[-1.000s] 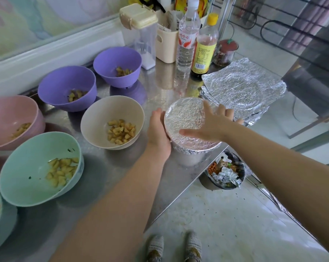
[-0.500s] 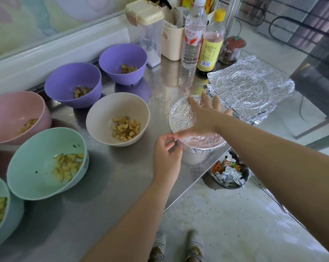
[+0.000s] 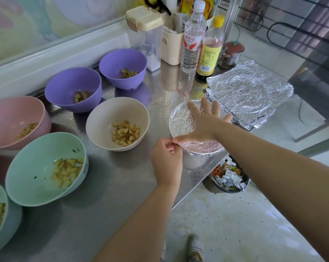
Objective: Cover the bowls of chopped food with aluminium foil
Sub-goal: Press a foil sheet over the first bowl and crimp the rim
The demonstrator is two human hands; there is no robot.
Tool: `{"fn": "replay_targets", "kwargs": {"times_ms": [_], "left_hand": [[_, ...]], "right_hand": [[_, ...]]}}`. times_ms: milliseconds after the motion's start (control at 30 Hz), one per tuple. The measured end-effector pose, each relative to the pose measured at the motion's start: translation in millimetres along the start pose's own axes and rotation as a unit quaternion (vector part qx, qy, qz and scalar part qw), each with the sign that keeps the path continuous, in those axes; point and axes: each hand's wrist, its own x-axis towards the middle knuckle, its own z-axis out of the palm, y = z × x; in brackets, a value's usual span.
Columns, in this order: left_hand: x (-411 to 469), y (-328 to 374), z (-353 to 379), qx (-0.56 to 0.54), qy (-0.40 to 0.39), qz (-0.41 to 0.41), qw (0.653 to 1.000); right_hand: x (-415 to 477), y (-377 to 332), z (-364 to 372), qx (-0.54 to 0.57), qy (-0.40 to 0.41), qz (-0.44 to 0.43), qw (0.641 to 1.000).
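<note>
Your left grip [image 3: 166,161], moved round from the side, now pinches the near rim of the round silver foil-covered bowl [image 3: 180,121] | your right grip [image 3: 205,123] lies flat, pressing its top | you're finishing the seal; uncovered pastel plastic bowls [image 3: 103,118] wait leftward.

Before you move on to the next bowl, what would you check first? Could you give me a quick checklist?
1. Foil lies flat over the foil-covered bowl: ok, the right hand presses on it with straight fingers.
2. Foil edge tucked under the rim all round: cannot tell. The left hand pinches the near-left edge, and the right hand partly hides the far side.
3. Spare sheets ready: ok, the foil stack lies just right of the bowl.
4. Next bowl at hand: ok, the beige bowl stands uncovered to the left.
5. Bowl well clear of the table edge: not ok, it stands close to it.
</note>
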Motion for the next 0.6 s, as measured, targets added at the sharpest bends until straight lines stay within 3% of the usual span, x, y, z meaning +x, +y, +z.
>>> {"fn": "replay_targets", "kwargs": {"times_ms": [167,300,600], "left_hand": [[-9.5,-2.0,7.4,-0.025,0.03,-0.047,0.998],[-27.0,-3.9,9.5,-0.075,0.011,-0.089,0.993],[-50.1,-4.2,28.3,-0.043,-0.102,-0.012,0.994]], "right_hand": [[0.6,-0.5,1.5,-0.001,0.002,0.0,1.0],[2.7,0.2,4.3,-0.001,0.005,-0.003,1.0],[1.5,-2.0,5.8,0.021,0.014,0.019,1.0]]}}
